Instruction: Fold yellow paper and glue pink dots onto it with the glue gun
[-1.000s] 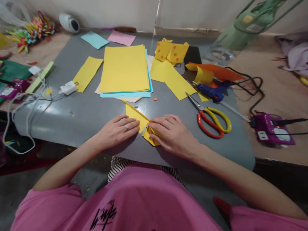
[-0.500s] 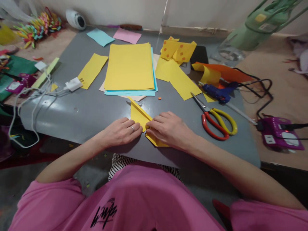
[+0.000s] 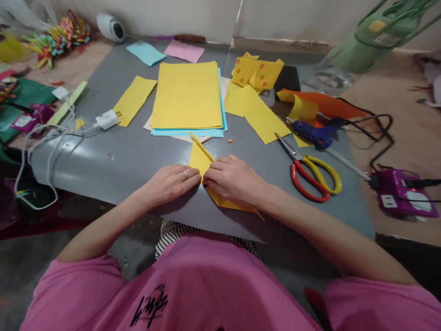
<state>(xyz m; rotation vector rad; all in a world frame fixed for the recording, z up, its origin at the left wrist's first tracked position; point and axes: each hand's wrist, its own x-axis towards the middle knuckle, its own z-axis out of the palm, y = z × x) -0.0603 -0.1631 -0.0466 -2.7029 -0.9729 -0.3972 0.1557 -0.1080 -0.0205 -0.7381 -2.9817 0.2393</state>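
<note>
A folded piece of yellow paper lies near the front edge of the grey table, one narrow strip of it standing up along a fold. My left hand is closed at the paper's left edge, a ring on one finger and the fingertips pinning the edge down; its thumb is hidden. Close beside it, my right hand has its fingers bent and pressed together on the fold. Part of the paper disappears under this hand, and a folded flap pokes out below the wrist.
Behind the hands lies a stack of yellow and blue sheets. To the right are open scissors, a blue glue gun and a purple power socket. A white charger with its cable sits left. A spotted yellow paper piece stands behind.
My right hand has slid slightly left and up along the fold, closer to my left hand. The paper has turned a little, and more of its lower flap shows.
</note>
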